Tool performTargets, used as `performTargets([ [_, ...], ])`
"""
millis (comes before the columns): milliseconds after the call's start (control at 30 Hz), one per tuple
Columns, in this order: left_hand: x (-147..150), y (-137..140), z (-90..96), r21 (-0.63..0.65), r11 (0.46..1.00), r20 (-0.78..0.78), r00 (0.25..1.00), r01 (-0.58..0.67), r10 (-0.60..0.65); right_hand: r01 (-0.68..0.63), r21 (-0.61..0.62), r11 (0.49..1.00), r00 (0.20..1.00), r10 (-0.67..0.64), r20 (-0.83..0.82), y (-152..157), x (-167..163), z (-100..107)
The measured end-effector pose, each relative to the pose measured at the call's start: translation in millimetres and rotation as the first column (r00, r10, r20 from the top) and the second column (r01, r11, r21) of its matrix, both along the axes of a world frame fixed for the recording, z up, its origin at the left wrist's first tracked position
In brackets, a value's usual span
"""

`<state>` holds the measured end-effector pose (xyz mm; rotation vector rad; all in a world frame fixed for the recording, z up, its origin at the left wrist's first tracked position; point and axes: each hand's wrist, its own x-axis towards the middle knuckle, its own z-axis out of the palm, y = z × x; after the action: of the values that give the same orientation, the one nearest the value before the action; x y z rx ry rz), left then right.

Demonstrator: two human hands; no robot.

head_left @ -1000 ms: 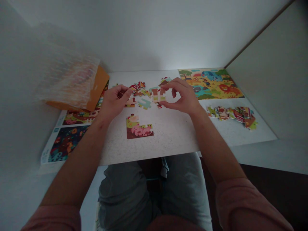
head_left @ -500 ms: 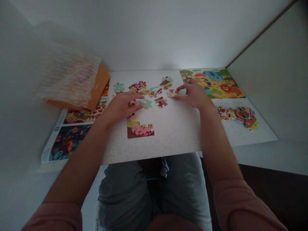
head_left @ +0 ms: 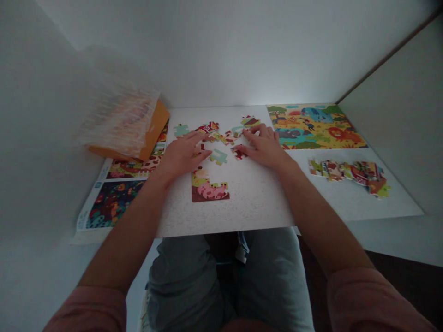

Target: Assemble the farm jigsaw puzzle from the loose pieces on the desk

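My left hand (head_left: pixel 185 154) rests over the loose jigsaw pieces with its fingers apart. A mint-green puzzle piece (head_left: pixel 219 157) lies by its thumb. My right hand (head_left: pixel 265 146) is open too, thumb and index finger spread. Its thumb touches a dark red puzzle piece (head_left: pixel 238 153), and the index fingertip is at a pale piece (head_left: pixel 237 131). Behind the hands are a red barn piece (head_left: pixel 208 127), another mint piece (head_left: pixel 180 131) and a green-and-brown piece (head_left: pixel 250 121). Nearer me lies a joined corner section (head_left: pixel 211 191) showing a pink pig.
A finished animal puzzle (head_left: pixel 314 127) lies at the back right, with a heap of pieces (head_left: pixel 349 173) in front of it. At left, bubble wrap (head_left: pixel 121 122) and an orange envelope (head_left: pixel 157 124) sit on printed picture sheets (head_left: pixel 114 203). A wall (head_left: pixel 214 60) stands behind.
My right hand has moved left among the pieces, and the piece earlier between its fingertips no longer shows there. My left hand stays over the pieces. The whole view has shifted slightly.
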<state>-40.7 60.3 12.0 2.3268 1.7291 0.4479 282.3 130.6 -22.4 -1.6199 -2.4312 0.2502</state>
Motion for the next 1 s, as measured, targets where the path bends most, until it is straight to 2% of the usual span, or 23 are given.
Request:
performTargets([
  [67,3.6,-1.3,1.8,0.022,0.998,-0.06,0.996,-0.064,0.065,0.039,-0.006,0.999,0.999,-0.039,0.018,2.2,3.9,-0.5],
  [167,9.9,-4.0,2.4,-0.009,1.0,-0.128,0.992,-0.022,0.021,0.027,0.011,1.0,1.0,-0.027,0.003,2.2,5.6,-1.4],
  [267,13.8,-5.2,0.0,-0.045,0.999,-0.142,0.99,-0.016,0.01,-0.053,0.005,0.999,0.999,0.053,-0.009,-0.3,4.0,-1.2],
  [433,10.4,-3.4,-3.3,-0.05,0.99,-0.19,0.975,-0.129,0.118,-0.194,-0.09,0.977,0.981,0.192,-0.033,-5.3,5.7,5.3],
  [533,7.6,-2.2,-3.1,-0.094,0.985,-0.233,0.965,-0.148,0.122,-0.222,-0.105,0.969,0.975,0.219,-0.041,-5.4,8.8,7.6],
  [667,5.5,-0.4,-5.4,-0.128,0.988,-0.233,0.971,-0.09,0.058,-0.211,-0.112,0.971,0.977,0.205,-0.062,-1.7,11.4,3.1],
  [833,3.6,2.2,-14.9,-0.108,0.988,-0.109,0.986,0.113,-0.124,-0.218,-0.123,0.968,0.973,0.207,-0.099,-1.9,10.6,-0.6],
  [933,2.6,3.0,-19.5,-0.081,0.99,-0.088,0.988,0.119,-0.126,-0.222,-0.09,0.971,0.972,0.212,-0.102,-0.7,10.5,-0.9],
  [1000,1.6,3.4,-21.5,-0.06,0.995,-0.104,0.991,0.081,-0.087,-0.151,-0.038,0.988,0.985,0.147,-0.094,3.6,11.7,-4.0],
])
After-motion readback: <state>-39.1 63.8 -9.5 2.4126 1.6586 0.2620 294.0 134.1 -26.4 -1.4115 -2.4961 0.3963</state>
